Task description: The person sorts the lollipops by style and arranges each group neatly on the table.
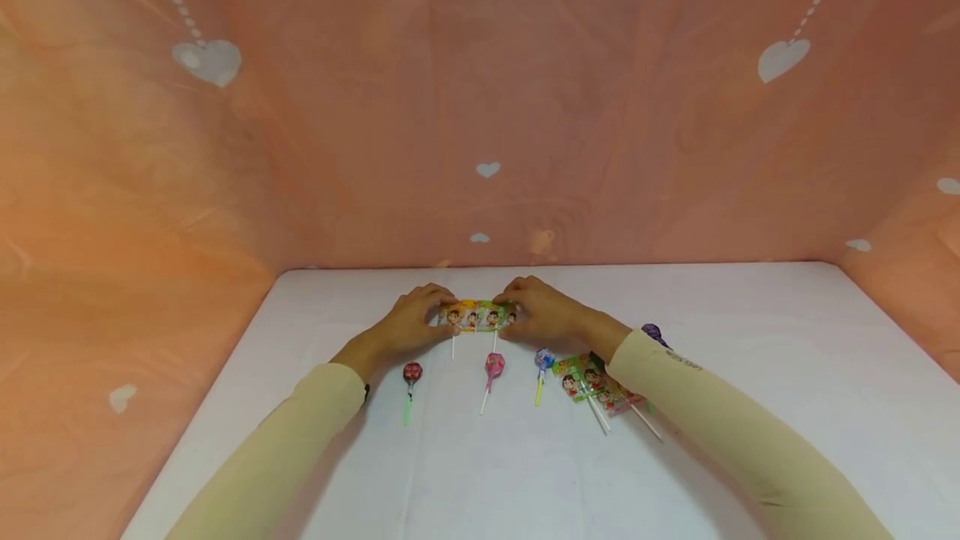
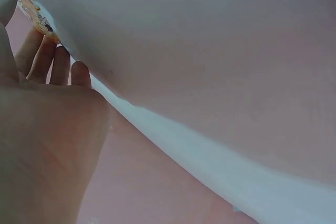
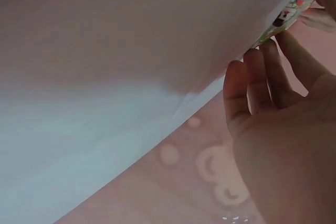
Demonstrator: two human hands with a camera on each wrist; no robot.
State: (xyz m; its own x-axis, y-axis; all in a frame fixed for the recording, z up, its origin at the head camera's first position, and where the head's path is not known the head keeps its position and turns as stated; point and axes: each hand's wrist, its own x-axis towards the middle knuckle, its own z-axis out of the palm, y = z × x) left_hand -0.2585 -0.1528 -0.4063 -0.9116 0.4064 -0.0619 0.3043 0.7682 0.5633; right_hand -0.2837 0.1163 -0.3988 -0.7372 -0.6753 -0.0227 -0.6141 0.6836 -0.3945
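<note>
Near the far side of the table, my left hand [image 1: 407, 320] pinches the left edge of an orange-wrapped lollipop [image 1: 454, 317]. My right hand [image 1: 551, 312] grips the right edge of a green-wrapped lollipop [image 1: 492, 317] right beside it. Both wrappers are flat, clear in part, and printed with a cartoon child; their white sticks point toward me. In the left wrist view, fingers [image 2: 42, 64] meet the orange wrapper [image 2: 37, 17]. The right wrist view has the green wrapper [image 3: 283, 19] between thumb and fingers.
Closer to me lie a dark red lollipop [image 1: 412, 372], a pink lollipop [image 1: 494, 366] and a blue lollipop [image 1: 544, 359]. Flat-wrapped lollipops [image 1: 577, 377] overlap beside the right sleeve [image 1: 705, 415], which partly covers them. A purple lollipop [image 1: 652, 332] shows beyond that sleeve.
</note>
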